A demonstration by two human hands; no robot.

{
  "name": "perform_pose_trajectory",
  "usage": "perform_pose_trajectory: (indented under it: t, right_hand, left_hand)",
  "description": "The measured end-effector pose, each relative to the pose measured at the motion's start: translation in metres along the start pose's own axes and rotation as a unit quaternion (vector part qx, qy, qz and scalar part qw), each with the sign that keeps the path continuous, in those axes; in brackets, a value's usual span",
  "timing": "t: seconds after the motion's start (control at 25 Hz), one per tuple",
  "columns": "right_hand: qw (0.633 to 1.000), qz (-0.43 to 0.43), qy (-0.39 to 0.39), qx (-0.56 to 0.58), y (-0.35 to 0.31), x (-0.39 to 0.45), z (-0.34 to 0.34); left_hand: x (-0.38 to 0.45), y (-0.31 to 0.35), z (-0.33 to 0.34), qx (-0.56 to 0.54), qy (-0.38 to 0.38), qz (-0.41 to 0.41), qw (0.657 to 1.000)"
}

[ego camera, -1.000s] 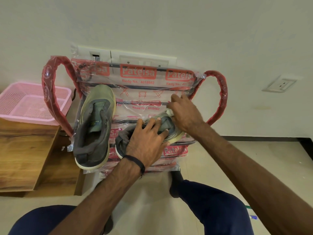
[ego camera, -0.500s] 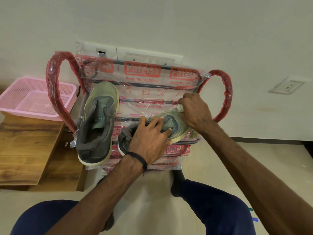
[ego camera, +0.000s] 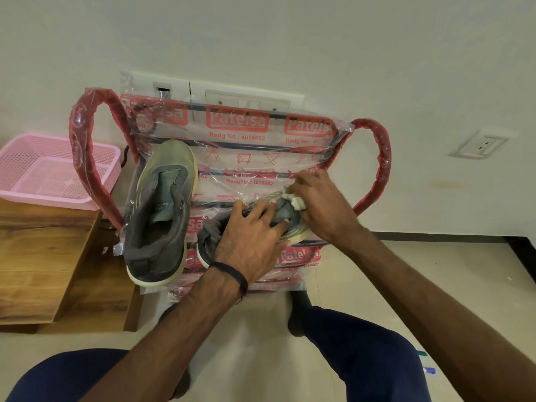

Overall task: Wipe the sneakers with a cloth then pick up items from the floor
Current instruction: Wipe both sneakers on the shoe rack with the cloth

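Two grey-green sneakers lie on a plastic-wrapped red rack (ego camera: 240, 132). The left sneaker (ego camera: 162, 210) lies untouched, toe toward the wall. My left hand (ego camera: 252, 239) lies over the right sneaker (ego camera: 293, 227), fingers spread across its opening, holding it down. My right hand (ego camera: 322, 204) grips a small white cloth (ego camera: 295, 200) against the toe of that sneaker. Most of the cloth and much of the right sneaker are hidden by my hands.
A pink mesh basket (ego camera: 34, 169) stands on a wooden table (ego camera: 37, 256) at the left. Switch plates (ego camera: 246, 94) and a wall socket (ego camera: 478, 145) sit on the white wall. Two pens (ego camera: 426, 362) lie on the tiled floor at the right, past my knee.
My right hand with the cloth has moved right and down along the right sneaker's toe. The left hand has stayed on the sneaker. The camera has shifted slightly.
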State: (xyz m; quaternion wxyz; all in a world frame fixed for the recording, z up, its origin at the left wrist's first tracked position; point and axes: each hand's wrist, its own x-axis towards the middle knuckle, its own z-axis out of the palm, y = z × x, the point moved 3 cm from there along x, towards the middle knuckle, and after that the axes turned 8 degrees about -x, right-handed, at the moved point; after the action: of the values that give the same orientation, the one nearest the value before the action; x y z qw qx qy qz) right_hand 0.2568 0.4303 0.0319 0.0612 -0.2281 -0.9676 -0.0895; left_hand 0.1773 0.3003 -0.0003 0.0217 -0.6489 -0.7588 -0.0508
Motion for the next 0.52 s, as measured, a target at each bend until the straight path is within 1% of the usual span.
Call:
perform_pose_trajectory:
  t: [0.08,0.16,0.2,0.24,0.4,0.52]
  right_hand:
    - [0.998,0.055,0.015,-0.033,0.016,-0.01,0.0]
    - [0.99,0.143,0.008,-0.007,0.03,-0.024,0.0]
    - [0.985,0.17,0.009,0.014,0.031,-0.032,0.001]
    - [0.985,0.172,0.012,0.026,0.026,-0.038,0.002]
    - [0.993,0.113,-0.022,0.022,-0.01,-0.044,0.006]
    - [0.994,0.063,-0.054,0.07,-0.016,-0.05,0.003]
  left_hand:
    - [-0.001,-0.002,0.0,0.001,-0.008,-0.004,1.0]
    - [-0.002,-0.002,0.0,-0.002,-0.017,-0.008,1.0]
    - [-0.002,-0.002,0.0,-0.003,-0.019,-0.009,1.0]
    - [-0.002,-0.003,-0.001,-0.004,-0.02,-0.01,1.0]
    - [0.0,-0.003,-0.004,0.0,-0.02,-0.008,1.0]
    - [-0.002,-0.003,-0.003,0.001,-0.028,-0.013,1.0]
